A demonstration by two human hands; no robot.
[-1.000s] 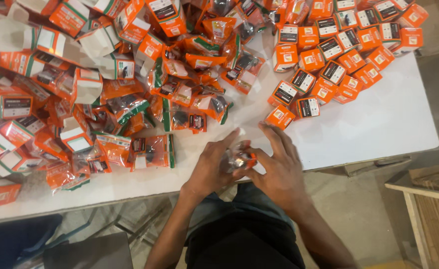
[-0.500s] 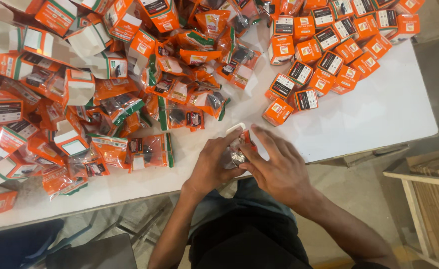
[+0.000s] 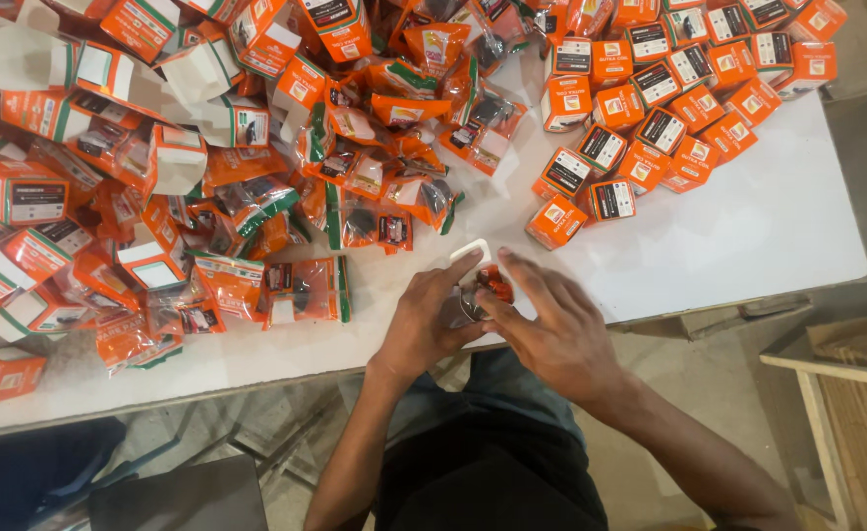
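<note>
My left hand [image 3: 429, 324] and my right hand [image 3: 551, 329] meet at the table's near edge around a small orange box [image 3: 483, 285] with an open white flap. A dark metal part in clear wrap sits inside it. My left fingers cup the box from the left, and my right thumb and fingers press it from the right. Just behind my hands lie clear plastic pouches with orange cards [image 3: 306, 290].
A heap of pouches and open orange boxes [image 3: 158, 157] covers the left and middle of the white table [image 3: 748, 236]. Closed orange boxes [image 3: 650, 108] stand in rows at the back right. A wooden frame [image 3: 837, 393] stands on the floor to the right.
Both hands have stayed together on the small box. My right fingers now spread flatter over it, and the white flap shows above my left fingers.
</note>
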